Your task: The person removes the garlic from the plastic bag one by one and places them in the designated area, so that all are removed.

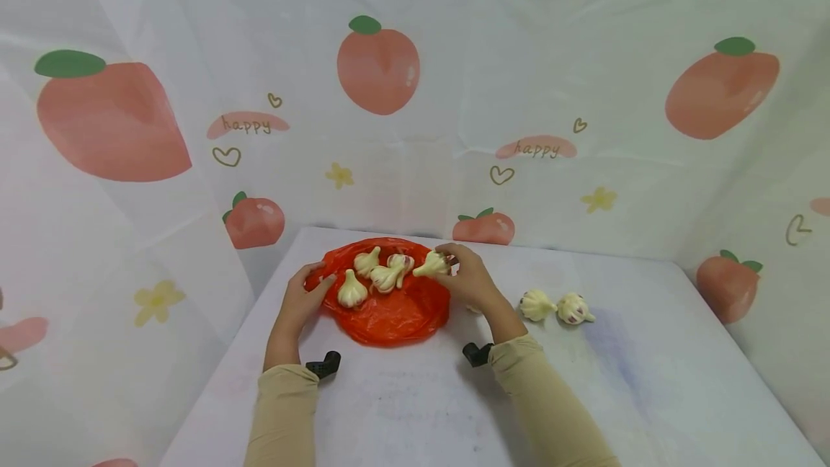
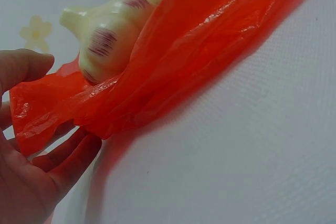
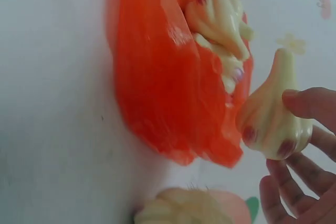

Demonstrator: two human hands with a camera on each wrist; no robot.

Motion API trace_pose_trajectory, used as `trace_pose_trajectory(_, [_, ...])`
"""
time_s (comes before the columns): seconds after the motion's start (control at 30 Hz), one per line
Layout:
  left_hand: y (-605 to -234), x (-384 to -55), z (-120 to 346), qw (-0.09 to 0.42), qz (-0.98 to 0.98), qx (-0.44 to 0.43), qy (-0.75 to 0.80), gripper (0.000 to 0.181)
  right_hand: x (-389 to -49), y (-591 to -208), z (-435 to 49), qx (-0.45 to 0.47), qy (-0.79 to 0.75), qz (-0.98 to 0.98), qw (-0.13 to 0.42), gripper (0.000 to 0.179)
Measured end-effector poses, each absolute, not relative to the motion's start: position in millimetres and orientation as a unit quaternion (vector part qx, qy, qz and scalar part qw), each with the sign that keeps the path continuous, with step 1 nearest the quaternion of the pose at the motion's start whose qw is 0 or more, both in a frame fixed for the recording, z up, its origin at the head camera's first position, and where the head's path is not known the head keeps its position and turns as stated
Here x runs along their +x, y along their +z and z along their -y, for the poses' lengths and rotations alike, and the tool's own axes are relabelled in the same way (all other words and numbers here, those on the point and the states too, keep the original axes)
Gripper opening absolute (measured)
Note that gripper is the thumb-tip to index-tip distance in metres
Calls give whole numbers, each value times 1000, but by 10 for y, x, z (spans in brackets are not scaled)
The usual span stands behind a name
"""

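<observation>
**Garlic [image 1: 431,265] in the right hand [image 1: 470,276], bag [image 1: 382,323] beneath**

Right hand pinches one garlic by its round body, thumb set against the fingers; stem points left. It sits over the right side of the red bag; whether it touches the plastic cannot be told.

Left hand [image 1: 303,301] at the bag's left rim: thumb spread from the fingers, fingertips touching the underside of the plastic. No firm pinch visible.

Four loose bulbs [image 1: 352,290] in the bag, mostly toward its far half. Two other bulbs [image 1: 537,305] on the counter [image 1: 402,409], to the right, well apart from the bag. One more, mostly hidden behind the right wrist.

Handling, judged by eye: garlic looks light and firm, its glossy skin possibly slippery. Best hold is the widest part, thumb opposing two or three fingers; the narrow stem could let it swivel. Bag seems thin, limp, easily torn; take a gathered fold of rim, not a single sheet.
</observation>
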State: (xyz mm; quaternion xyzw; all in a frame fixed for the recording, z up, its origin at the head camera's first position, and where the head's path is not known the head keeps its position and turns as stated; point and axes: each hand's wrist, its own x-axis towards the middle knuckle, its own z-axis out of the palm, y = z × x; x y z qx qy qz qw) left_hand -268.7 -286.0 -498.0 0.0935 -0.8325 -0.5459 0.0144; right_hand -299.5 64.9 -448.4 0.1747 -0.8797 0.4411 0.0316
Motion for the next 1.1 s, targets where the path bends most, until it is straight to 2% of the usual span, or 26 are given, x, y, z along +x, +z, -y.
trace_pose_trajectory(0.53, [-4976, -2664, 2854, 16, 834, 89, -544, 58, -2914, -4332, -1227, 197, 427, 878, 90, 49])
trace_pose_trajectory(1.1, [-4978, -2683, 2858, 13, 838, 92, -538, 61, -2602, -4293, -2050, 135, 394, 900, 131, 51])
